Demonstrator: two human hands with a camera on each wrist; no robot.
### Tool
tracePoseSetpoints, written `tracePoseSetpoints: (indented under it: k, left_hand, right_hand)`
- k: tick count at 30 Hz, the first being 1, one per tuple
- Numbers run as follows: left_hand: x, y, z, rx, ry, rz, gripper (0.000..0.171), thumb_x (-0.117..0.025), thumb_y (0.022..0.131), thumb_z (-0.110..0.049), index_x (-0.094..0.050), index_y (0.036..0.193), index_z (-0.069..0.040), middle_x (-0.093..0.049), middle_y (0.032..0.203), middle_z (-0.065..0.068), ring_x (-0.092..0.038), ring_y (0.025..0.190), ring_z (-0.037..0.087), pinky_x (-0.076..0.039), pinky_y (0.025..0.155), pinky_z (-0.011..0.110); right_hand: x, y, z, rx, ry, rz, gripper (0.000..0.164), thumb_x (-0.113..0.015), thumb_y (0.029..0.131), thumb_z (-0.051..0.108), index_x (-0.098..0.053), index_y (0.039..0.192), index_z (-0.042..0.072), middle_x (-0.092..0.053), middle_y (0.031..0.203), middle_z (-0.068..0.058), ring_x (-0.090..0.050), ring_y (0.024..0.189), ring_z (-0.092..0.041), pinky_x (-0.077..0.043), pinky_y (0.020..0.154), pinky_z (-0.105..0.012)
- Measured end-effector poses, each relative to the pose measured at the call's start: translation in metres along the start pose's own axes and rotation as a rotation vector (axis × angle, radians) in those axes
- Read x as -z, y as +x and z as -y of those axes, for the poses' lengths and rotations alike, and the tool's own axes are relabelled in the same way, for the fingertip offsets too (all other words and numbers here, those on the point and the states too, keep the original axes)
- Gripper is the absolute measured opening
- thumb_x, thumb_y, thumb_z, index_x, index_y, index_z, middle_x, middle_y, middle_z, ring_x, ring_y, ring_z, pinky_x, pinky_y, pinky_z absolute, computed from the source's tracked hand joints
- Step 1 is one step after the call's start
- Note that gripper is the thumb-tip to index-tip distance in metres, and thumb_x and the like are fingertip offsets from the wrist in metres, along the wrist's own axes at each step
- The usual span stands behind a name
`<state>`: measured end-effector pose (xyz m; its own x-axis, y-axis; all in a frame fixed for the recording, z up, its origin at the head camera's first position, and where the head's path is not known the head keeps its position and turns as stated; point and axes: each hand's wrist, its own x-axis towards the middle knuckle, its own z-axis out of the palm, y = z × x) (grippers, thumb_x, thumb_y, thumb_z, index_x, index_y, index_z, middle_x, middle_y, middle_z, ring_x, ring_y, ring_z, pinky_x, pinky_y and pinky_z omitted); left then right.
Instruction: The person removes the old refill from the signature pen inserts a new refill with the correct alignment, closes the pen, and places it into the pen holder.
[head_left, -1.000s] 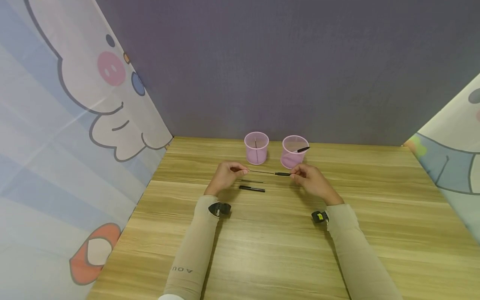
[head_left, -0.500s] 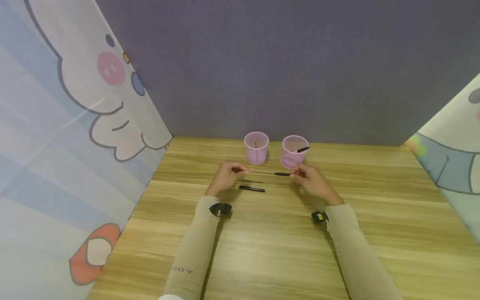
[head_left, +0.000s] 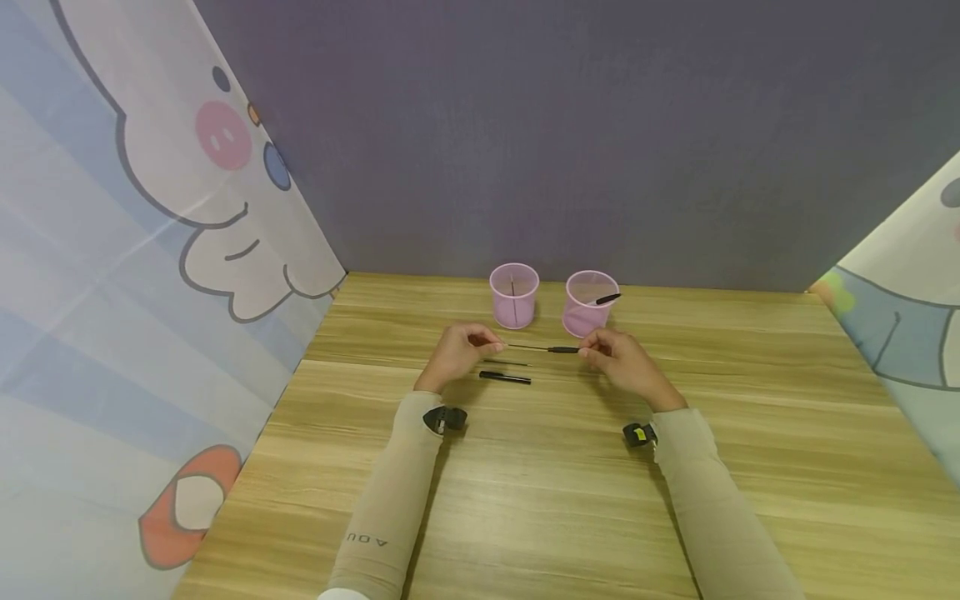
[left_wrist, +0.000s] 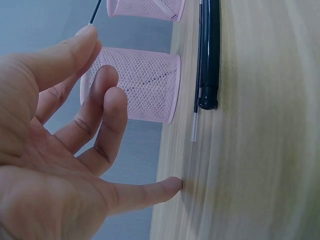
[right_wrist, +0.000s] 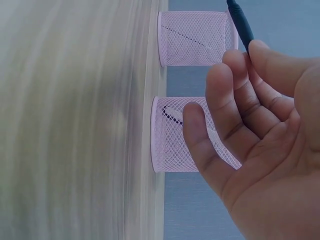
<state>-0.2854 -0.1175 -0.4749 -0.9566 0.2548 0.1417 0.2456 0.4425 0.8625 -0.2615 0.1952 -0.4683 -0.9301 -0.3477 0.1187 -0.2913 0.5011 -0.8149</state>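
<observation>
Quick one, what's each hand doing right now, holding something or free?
Left hand: pinching the end of a thin pen refill between thumb and finger.
Right hand: pinching a black pen part between thumb and fingers.

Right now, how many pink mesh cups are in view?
2, side by side near the back of the table: the left cup, with a thin dark rod in it, and the right cup, with a black pen part poking over its rim. None appears hidden.
</observation>
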Motion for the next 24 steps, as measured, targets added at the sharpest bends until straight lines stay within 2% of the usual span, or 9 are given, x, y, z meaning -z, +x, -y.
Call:
tracePoseSetpoints:
  k: [12,24]
  left_hand:
    - [0.0002,-0.0005,-0.0012,-0.010,-0.021,0.007,0.006,-0.079,0.091,-0.016,-0.077,0.087,-0.011,-0.073,0.084,0.005,-0.061,0.074,0.013,-0.050,0.067,0.026]
    - [-0.0015,0.0002,-0.0026,-0.013,-0.015,0.003,0.010,-0.077,0.093,-0.017,-0.078,0.089,-0.007,-0.075,0.086,0.005,-0.060,0.075,0.010,-0.049,0.068,0.024]
  right_hand:
    - [-0.0008,0.0004,-0.0004,-0.015,-0.035,-0.004,0.018,-0.060,0.104,0.017,-0.065,0.100,0.001,-0.067,0.088,-0.019,-0.061,0.077,-0.024,-0.051,0.065,-0.025]
    - [-0.0007,0.0000,-0.0004,-0.024,-0.022,0.006,0.017,-0.058,0.105,0.014,-0.065,0.102,-0.002,-0.067,0.092,-0.020,-0.063,0.079,-0.026,-0.052,0.068,-0.023]
